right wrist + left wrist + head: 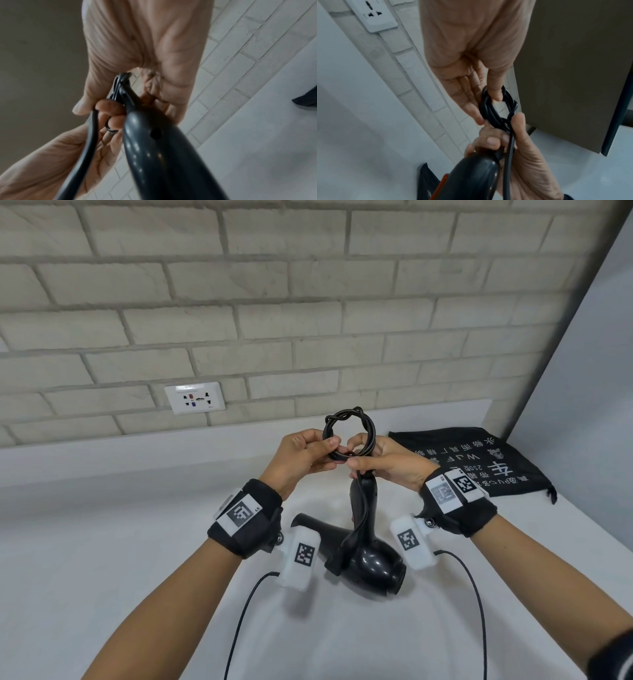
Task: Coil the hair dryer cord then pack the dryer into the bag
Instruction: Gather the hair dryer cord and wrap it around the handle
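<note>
1. Left hand [301, 455] pinches the coiled cord [349, 433] on its left side; right hand [387, 463] grips the coil's right side together with the handle tip.
2. Hair dryer [363, 553] hangs below the hands, handle upright, barrel lying left to right above the table [120, 542].
3. Black bag [479, 463] lies flat right of the dryer, by the wall.
4. Wall socket [194, 398] sits left of the coil.

Black bag [479, 460] lies on white counter [102, 542].
</note>
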Demonstrator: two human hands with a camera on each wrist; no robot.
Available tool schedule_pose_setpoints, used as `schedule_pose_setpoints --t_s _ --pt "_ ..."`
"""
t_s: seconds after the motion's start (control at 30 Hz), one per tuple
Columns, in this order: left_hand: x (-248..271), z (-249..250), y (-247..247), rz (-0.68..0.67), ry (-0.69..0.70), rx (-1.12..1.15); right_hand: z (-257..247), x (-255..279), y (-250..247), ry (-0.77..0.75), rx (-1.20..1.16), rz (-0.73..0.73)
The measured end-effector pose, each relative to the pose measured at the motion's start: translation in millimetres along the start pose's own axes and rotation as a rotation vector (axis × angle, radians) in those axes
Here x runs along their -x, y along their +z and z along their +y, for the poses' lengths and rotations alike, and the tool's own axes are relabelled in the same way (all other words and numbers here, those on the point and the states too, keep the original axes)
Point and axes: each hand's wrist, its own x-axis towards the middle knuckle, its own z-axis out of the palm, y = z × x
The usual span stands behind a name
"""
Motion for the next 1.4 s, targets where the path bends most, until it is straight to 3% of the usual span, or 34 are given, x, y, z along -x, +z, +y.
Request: schedule_pose_setpoints --t_s 0.27,0.47,0.67,0.77,0.9,1.13,1.4 --pt "-5 26 0 0.003 0.090 -0.252 -9 3 3 -0.043 0.263 0.003" --pt "-1 32 -5 0.017 0.072 -0.234 -4 1 9 -0.107 0.312 0.114" --pt "6 23 -6 0.034 0.057 -0.182 1 -2 16 -0.055 0.018 0.239" --pt "9 14 -8 0.053 0.055 -0.153 -5 -2 13 0.034 -0.104 0.207" --pt "9 7 -8 0.104 0.091 -0.150 -14 0 10 0.068 -0.108 0.117" --pt "14 -3 7 0.167 0.178 -0.153 -23 -7 17 0.124 -0.031 0.313" --pt "16 -11 11 0.216 0.164 -0.080 -18 -7 17 0.115 -0.118 0.313"
